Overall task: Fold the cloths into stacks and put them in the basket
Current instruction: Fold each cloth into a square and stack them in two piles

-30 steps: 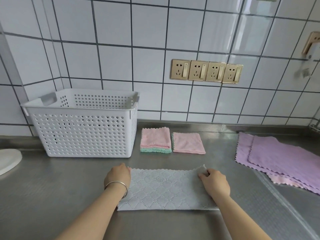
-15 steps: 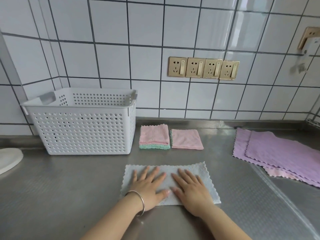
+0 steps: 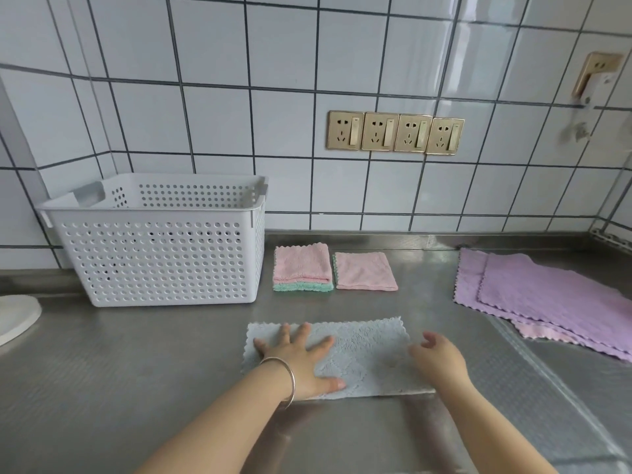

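Observation:
A grey cloth (image 3: 369, 354), folded into a long strip, lies on the steel counter in front of me. My left hand (image 3: 301, 357) presses flat on its left half with fingers spread. Over the cloth's right end is my right hand (image 3: 436, 357), fingers relaxed and holding nothing. Behind the cloth sit a folded pink-and-green stack (image 3: 302, 267) and a single folded pink cloth (image 3: 365, 271). The white perforated basket (image 3: 160, 254) stands at the back left.
Several unfolded purple cloths (image 3: 547, 295) lie spread at the right, with a pink one (image 3: 543, 331) peeking out beneath. A white rounded object (image 3: 15, 318) sits at the left edge. The tiled wall carries a row of gold sockets (image 3: 395, 132).
Both hands were flat together at the cloth's middle half a second ago. They have slid apart: the left to the left half, the right to the right end.

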Action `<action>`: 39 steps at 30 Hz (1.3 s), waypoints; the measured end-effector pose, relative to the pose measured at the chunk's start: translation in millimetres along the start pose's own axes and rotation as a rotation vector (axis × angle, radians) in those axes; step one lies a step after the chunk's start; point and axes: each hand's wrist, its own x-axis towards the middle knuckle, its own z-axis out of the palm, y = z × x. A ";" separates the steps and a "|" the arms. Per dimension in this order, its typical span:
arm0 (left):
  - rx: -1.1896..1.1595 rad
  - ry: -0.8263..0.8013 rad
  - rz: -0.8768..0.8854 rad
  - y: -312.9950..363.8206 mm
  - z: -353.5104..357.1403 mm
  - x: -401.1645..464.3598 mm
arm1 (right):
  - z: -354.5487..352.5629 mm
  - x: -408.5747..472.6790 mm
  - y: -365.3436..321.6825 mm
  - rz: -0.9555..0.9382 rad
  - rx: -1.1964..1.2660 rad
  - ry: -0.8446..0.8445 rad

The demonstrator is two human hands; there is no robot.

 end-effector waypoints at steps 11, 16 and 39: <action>0.082 -0.257 -0.072 9.7 -27.4 24.1 | -17.6 -11.4 -14.2 0.186 -0.185 -0.222; -0.046 0.100 0.088 12.5 -17.2 16.5 | -5.9 -19.0 -23.2 -0.098 -0.287 0.030; -1.030 0.335 -0.328 -57.0 -13.6 -2.1 | 103.7 -58.8 -22.4 -1.029 -0.470 -0.104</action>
